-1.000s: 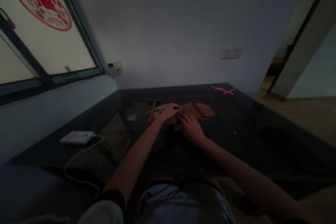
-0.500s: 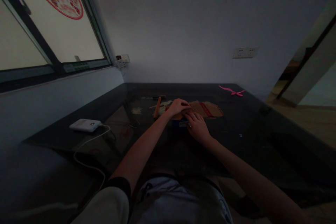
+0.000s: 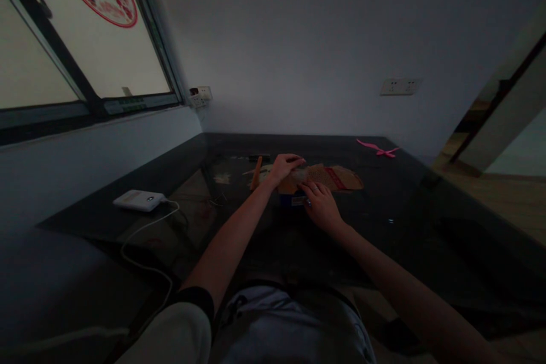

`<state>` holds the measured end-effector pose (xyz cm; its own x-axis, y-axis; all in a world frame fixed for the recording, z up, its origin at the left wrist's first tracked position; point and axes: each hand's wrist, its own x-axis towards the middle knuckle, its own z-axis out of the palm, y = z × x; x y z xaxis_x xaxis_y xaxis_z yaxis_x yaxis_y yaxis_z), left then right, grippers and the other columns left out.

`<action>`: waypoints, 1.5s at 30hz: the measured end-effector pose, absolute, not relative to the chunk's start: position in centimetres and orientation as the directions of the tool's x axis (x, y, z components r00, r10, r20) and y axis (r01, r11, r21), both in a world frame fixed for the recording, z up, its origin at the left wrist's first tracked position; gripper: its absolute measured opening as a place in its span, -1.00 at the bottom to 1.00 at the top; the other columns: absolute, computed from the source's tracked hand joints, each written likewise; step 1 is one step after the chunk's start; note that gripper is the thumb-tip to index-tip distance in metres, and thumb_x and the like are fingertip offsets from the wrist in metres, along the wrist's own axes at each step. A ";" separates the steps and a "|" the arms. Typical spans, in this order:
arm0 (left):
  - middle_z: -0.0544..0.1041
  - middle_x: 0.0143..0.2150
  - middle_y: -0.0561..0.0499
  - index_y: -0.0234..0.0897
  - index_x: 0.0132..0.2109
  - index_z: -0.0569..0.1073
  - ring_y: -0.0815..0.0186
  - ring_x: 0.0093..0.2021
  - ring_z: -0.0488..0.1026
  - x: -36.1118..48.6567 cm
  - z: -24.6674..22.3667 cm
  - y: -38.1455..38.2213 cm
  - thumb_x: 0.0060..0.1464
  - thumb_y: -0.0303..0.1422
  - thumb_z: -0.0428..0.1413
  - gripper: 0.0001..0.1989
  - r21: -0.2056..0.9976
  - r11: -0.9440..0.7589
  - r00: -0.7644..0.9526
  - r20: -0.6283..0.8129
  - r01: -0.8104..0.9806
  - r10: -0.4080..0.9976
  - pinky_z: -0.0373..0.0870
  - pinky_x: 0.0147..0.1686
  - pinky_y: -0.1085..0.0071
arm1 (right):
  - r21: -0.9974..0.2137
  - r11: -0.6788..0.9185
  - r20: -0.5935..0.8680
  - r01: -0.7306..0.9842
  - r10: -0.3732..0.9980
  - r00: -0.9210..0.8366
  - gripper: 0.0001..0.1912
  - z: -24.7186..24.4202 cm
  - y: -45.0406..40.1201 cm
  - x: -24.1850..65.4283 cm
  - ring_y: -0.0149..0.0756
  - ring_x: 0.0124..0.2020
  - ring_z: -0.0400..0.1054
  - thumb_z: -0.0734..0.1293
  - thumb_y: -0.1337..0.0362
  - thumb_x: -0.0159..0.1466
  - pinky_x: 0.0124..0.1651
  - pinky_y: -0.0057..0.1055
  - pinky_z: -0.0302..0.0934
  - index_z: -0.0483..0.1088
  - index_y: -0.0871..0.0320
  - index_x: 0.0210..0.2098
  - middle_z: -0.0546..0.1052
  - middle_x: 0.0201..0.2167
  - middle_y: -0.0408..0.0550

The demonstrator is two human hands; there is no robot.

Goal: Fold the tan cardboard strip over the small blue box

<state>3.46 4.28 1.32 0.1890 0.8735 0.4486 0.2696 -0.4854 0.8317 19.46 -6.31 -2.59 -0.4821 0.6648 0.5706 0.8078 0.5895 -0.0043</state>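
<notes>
My left hand point(image 3: 286, 167) is closed in a pinch at the far side of a brown cardboard piece point(image 3: 315, 173). A thin, translucent pale strip point(image 3: 301, 174) runs down from its fingertips toward the cardboard; the picture is too dark to tell its material. My right hand point(image 3: 322, 203) grips the near edge of the cardboard, its fingertips bent over it close to the strip. The cardboard carries a dark red band point(image 3: 336, 178) and small print. Under it sits a blue box point(image 3: 286, 199) with a pale label, partly covered by my right hand.
Left of my hands lie an orange-brown stick point(image 3: 256, 173), a dark bar point(image 3: 259, 158) and pale scraps point(image 3: 222, 178). A white power bank point(image 3: 139, 200) with a cable rests on the dark table point(image 3: 239, 145) at left. A pink ribbon point(image 3: 377, 149) lies far right, before the wall.
My left hand has risen a little and moved away from my right fingertips, with the translucent strip now showing between them. My right hand stays on the cardboard.
</notes>
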 end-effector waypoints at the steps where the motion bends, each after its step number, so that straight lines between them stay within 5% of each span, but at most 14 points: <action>1: 0.55 -0.36 -0.06 -0.40 -0.27 0.55 0.37 -0.41 0.41 2.8 1.3 4.2 -0.06 -0.14 0.14 -0.63 0.851 -0.473 0.130 0.455 0.226 0.881 0.28 -0.44 0.50 | -0.005 0.591 0.570 0.806 0.664 -0.484 -0.53 -2.6 -6.3 19.5 -0.09 0.08 0.15 0.19 0.40 0.22 0.13 -0.21 0.02 0.27 0.23 0.13 0.39 0.08 0.07; 6: 0.56 -0.30 -0.10 -0.38 -0.23 0.53 0.33 -0.35 0.44 -4.9 1.2 2.5 -0.05 -0.09 0.13 -0.59 0.818 -0.442 -0.054 0.493 0.368 0.868 0.33 -0.35 0.45 | -0.009 0.603 0.568 0.798 0.660 -0.492 -0.52 -2.5 -6.4 19.5 -0.12 0.10 0.15 0.20 0.40 0.21 0.15 -0.21 0.03 0.26 0.21 0.14 0.38 0.10 0.07; 12: 0.58 -0.20 -0.07 -0.27 -0.22 0.55 0.23 -0.23 0.48 -18.5 -0.4 -1.5 0.05 -0.21 0.05 -0.72 0.351 -0.216 0.033 0.460 0.911 0.887 0.33 -0.17 0.39 | -0.023 0.601 0.577 0.799 0.661 -0.480 -0.52 -2.7 -6.4 19.6 -0.10 0.10 0.14 0.18 0.38 0.23 0.15 -0.17 0.03 0.24 0.21 0.16 0.36 0.12 0.08; 16: 0.56 -0.12 -0.07 -0.21 -0.16 0.53 0.17 -0.12 0.46 -23.7 -2.4 -3.3 0.08 -0.28 -0.01 -0.73 0.041 -0.145 0.125 0.310 0.989 0.942 0.31 -0.14 0.38 | -0.016 0.600 0.576 0.800 0.659 -0.483 -0.51 -2.8 -6.4 19.6 -0.10 0.11 0.13 0.19 0.38 0.22 0.15 -0.17 0.02 0.23 0.21 0.16 0.35 0.12 0.09; 19: 0.56 -0.12 -0.08 -0.19 -0.15 0.53 0.15 -0.09 0.45 -24.9 -3.6 -3.8 0.08 -0.32 -0.03 -0.72 -0.073 -0.182 0.194 0.213 0.981 0.958 0.29 -0.10 0.36 | -0.005 0.594 0.572 0.804 0.661 -0.485 -0.51 -2.9 -6.4 19.6 -0.09 0.10 0.14 0.19 0.39 0.22 0.14 -0.17 0.03 0.24 0.22 0.15 0.36 0.11 0.11; 35: 0.51 -0.03 -0.05 -0.15 -0.08 0.52 0.20 -0.02 0.40 -26.0 -4.5 -4.6 0.08 -0.33 -0.07 -0.66 0.099 -0.271 0.254 0.160 0.957 0.954 0.26 0.01 0.35 | 0.009 0.602 0.575 0.799 0.650 -0.496 -0.50 -2.9 -6.4 19.6 -0.08 0.11 0.13 0.19 0.38 0.22 0.16 -0.17 0.01 0.23 0.24 0.17 0.34 0.13 0.11; 45: 0.50 -0.05 -0.05 -0.20 -0.10 0.50 0.23 -0.07 0.43 -26.2 -4.8 -5.0 0.12 -0.29 -0.11 -0.66 0.095 -0.305 0.282 0.195 0.948 0.939 0.29 -0.04 0.37 | -0.004 0.596 0.567 0.803 0.663 -0.489 -0.50 -2.8 -6.5 19.6 -0.07 0.12 0.12 0.19 0.36 0.23 0.16 -0.17 0.01 0.21 0.23 0.18 0.34 0.12 0.10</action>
